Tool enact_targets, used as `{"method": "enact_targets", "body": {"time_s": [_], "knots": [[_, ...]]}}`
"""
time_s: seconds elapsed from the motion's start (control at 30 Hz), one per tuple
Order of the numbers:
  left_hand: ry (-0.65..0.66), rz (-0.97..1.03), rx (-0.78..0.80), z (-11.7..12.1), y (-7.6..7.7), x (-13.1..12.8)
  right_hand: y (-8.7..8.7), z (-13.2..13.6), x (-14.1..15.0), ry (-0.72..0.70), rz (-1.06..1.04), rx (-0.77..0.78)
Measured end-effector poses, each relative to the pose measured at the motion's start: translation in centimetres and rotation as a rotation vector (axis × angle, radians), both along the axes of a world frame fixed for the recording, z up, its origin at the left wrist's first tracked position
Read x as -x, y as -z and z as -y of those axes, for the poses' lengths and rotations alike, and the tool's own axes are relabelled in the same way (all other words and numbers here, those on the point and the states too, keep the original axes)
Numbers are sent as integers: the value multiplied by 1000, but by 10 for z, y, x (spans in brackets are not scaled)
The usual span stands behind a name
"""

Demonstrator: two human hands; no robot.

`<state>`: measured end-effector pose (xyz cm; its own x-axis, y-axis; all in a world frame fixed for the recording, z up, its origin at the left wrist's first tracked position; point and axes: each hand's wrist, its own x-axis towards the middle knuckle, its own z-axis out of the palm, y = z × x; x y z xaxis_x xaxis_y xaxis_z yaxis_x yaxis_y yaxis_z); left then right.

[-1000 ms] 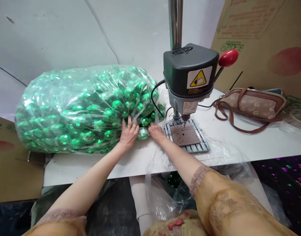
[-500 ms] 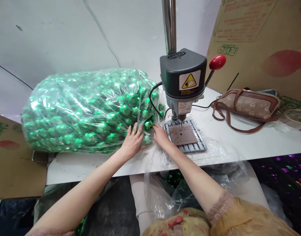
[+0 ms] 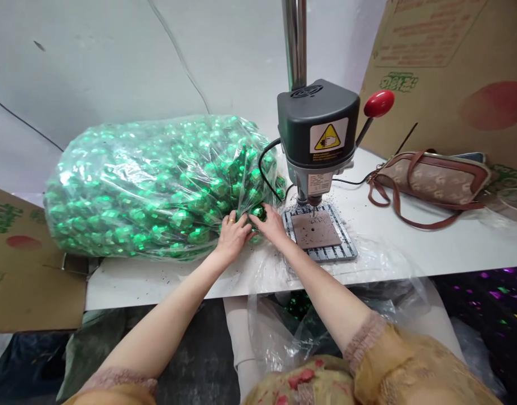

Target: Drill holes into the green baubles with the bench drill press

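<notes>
A large clear plastic bag (image 3: pixel 127 169) lies on its side, packed with shiny green faceted balls (image 3: pixel 184 219). Its gathered mouth end faces right, towards a bench drill press (image 3: pixel 317 126). My left hand (image 3: pixel 233 237), a ring on one finger, is closed on the film at the bag's lower right end. From the right, my right hand (image 3: pixel 269 225) meets it, fingertips pinching the film close to the left fingers. One green ball (image 3: pixel 259 212) shows between the hands, partly covered by the right fingers.
The drill's slotted base (image 3: pixel 346 247) carries a brown plate (image 3: pixel 315 229) and dark shavings. A red-knobbed lever (image 3: pixel 379 103) sticks out right. A patterned handbag (image 3: pixel 439 177) lies beyond. Cardboard boxes (image 3: pixel 444 67) stand at both sides. Loose clear film (image 3: pixel 279 332) hangs over my lap.
My hands have come together at the bag's mouth. The right hand has moved left and slightly up, and the spread left fingers have drawn in on the film. The view has shifted slightly.
</notes>
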<state>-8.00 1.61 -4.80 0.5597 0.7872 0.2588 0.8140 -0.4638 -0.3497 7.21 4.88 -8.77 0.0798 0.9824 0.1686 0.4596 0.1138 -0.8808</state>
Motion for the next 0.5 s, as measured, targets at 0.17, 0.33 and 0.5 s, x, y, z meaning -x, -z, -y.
{"method": "enact_targets", "body": {"time_s": [0.17,0.33,0.5], "knots": [[-30,0,-12,-2,0,0,-6,16,-6,-46,-189,-60],[47,113,8,-5,0,6,-8,92,-71,-193,-335,-42],[109,339,14,-23,11,13,2,205,-202,-166,-403,94]]}}
